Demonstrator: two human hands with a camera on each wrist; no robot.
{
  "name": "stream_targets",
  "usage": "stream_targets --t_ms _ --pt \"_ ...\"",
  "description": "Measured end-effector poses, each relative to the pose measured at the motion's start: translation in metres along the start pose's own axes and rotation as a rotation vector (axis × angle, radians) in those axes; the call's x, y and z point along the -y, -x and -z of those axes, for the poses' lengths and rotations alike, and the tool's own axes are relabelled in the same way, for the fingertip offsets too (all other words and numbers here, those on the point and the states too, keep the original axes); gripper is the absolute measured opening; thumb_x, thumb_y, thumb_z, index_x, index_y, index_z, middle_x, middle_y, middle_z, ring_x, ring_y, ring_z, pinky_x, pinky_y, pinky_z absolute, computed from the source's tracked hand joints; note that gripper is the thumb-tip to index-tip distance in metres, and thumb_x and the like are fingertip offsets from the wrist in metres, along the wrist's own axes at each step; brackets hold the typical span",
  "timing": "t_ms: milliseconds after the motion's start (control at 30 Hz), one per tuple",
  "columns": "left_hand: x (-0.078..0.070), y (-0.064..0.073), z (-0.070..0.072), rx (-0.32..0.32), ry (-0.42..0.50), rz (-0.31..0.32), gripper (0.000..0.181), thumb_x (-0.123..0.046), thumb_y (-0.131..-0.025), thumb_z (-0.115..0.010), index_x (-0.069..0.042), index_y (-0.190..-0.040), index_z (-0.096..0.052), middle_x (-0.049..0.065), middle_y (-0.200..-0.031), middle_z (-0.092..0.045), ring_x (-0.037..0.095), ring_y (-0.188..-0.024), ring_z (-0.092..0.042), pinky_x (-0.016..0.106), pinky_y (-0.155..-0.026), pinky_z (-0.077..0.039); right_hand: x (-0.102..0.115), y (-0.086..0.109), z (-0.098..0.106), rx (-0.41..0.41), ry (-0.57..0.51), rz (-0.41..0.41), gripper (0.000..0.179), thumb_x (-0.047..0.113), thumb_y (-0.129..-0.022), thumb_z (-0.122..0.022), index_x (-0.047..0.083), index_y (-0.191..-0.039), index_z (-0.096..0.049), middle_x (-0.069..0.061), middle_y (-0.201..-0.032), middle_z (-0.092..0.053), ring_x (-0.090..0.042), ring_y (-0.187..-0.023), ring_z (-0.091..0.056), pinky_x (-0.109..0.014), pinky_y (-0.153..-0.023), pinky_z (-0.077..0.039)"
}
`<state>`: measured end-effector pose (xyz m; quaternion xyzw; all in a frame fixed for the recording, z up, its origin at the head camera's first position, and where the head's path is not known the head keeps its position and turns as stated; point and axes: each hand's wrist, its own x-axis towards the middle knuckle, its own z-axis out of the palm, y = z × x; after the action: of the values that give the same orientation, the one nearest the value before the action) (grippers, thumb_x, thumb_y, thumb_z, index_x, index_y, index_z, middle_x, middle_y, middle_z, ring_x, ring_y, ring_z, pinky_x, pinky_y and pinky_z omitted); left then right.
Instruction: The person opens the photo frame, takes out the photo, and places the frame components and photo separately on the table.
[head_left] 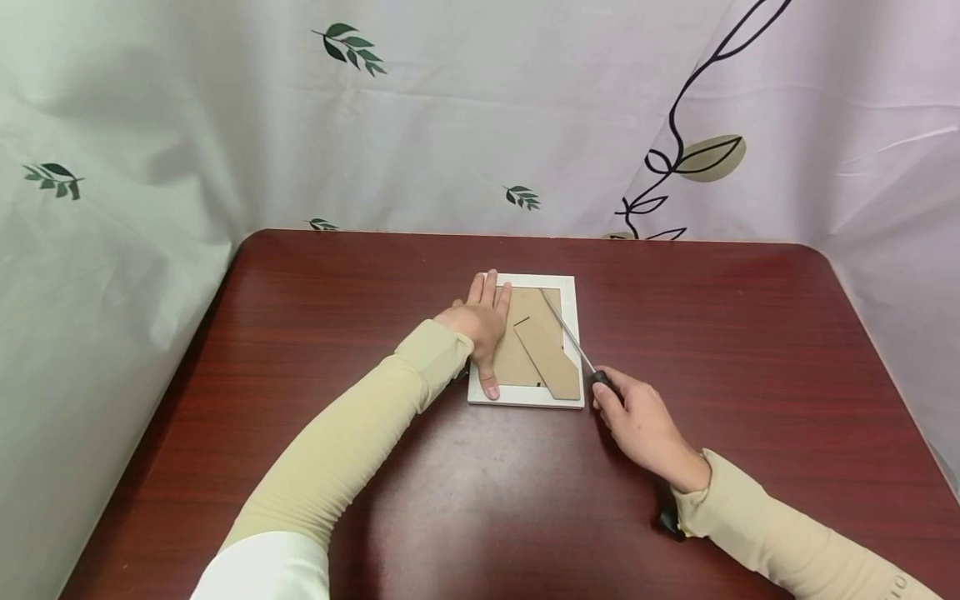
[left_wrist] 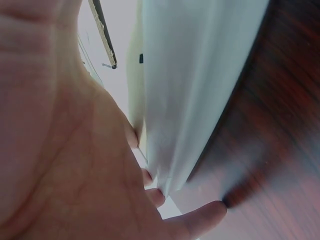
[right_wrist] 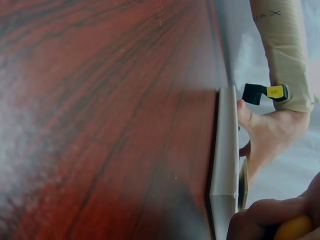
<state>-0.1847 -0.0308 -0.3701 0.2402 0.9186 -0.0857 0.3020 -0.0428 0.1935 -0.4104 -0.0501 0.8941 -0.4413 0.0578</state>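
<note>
A white picture frame (head_left: 568, 312) lies face down, showing its brown backing board (head_left: 525, 302) and a slanted easel stand (head_left: 551, 358). My left hand (head_left: 480, 325) rests along its left side with fingers spread, thumb on the near left corner; the palm side fills much of the left wrist view. My right hand (head_left: 641, 421) holds a screwdriver (head_left: 573, 340) by its dark handle beside the frame's right edge. Its thin metal shaft slants across the backing, with the tip near the far inner edge. In the right wrist view a yellow part of the handle (right_wrist: 295, 229) shows under the fingers.
The frame sits on a dark red wooden table (head_left: 712, 333) with rounded far corners. Behind and beside it hangs a pale curtain (head_left: 450, 125) with leaf prints. A black wrist camera with a yellow label (right_wrist: 275, 91) is strapped to the left wrist.
</note>
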Motion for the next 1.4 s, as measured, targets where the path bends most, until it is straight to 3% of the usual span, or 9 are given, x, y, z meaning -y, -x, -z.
stream_targets --t_ms 433,767,1033,1233,1400 --pt "-0.004 0.001 0.002 -0.012 0.008 0.004 0.173 -0.063 -0.040 -0.094 -0.003 -0.157 0.018 0.026 -0.161 0.026 0.040 -0.150 0.017 0.057 -0.118 -0.024 0.000 -0.001 0.002 -0.011 -0.001 -0.008 0.022 0.018 -0.107 -0.048 0.003 -0.100 -0.063 0.003 -0.060 -0.049 -0.008 -0.050 -0.047 -0.024 -0.047 -0.041" --pt "-0.005 0.001 0.003 -0.017 -0.005 0.006 0.173 -0.062 -0.039 -0.095 -0.002 -0.157 0.017 0.027 -0.161 0.025 0.041 -0.150 0.017 0.057 -0.117 -0.026 0.004 -0.002 0.006 0.032 -0.095 -0.045 0.024 0.014 -0.107 -0.047 0.000 -0.093 -0.059 0.000 -0.058 -0.047 -0.012 -0.046 -0.047 -0.026 -0.044 -0.043" --pt "-0.004 -0.001 0.003 -0.011 0.003 0.009 0.173 -0.062 -0.039 -0.094 -0.003 -0.157 0.018 0.027 -0.160 0.026 0.041 -0.150 0.018 0.057 -0.118 -0.024 0.007 -0.003 0.009 0.050 -0.123 -0.074 0.022 0.015 -0.107 -0.047 -0.002 -0.099 -0.060 -0.001 -0.060 -0.049 -0.012 -0.047 -0.048 -0.026 -0.044 -0.043" --pt "0.000 0.002 0.002 -0.012 0.004 -0.001 0.172 -0.064 -0.041 -0.094 -0.003 -0.158 0.017 0.027 -0.161 0.025 0.041 -0.150 0.017 0.058 -0.118 -0.024 0.006 -0.004 0.010 -0.012 -0.034 -0.016 0.019 0.014 -0.106 -0.048 0.002 -0.098 -0.061 -0.001 -0.064 -0.052 -0.012 -0.049 -0.049 -0.026 -0.045 -0.044" --pt "0.001 0.002 0.001 -0.010 -0.003 -0.004 0.171 -0.065 -0.041 -0.093 -0.003 -0.158 0.017 0.027 -0.161 0.024 0.041 -0.150 0.016 0.057 -0.118 -0.024 0.006 -0.002 0.011 -0.013 -0.024 -0.025 0.019 0.014 -0.106 -0.048 0.001 -0.109 -0.061 -0.002 -0.069 -0.055 -0.011 -0.050 -0.050 -0.025 -0.046 -0.045"
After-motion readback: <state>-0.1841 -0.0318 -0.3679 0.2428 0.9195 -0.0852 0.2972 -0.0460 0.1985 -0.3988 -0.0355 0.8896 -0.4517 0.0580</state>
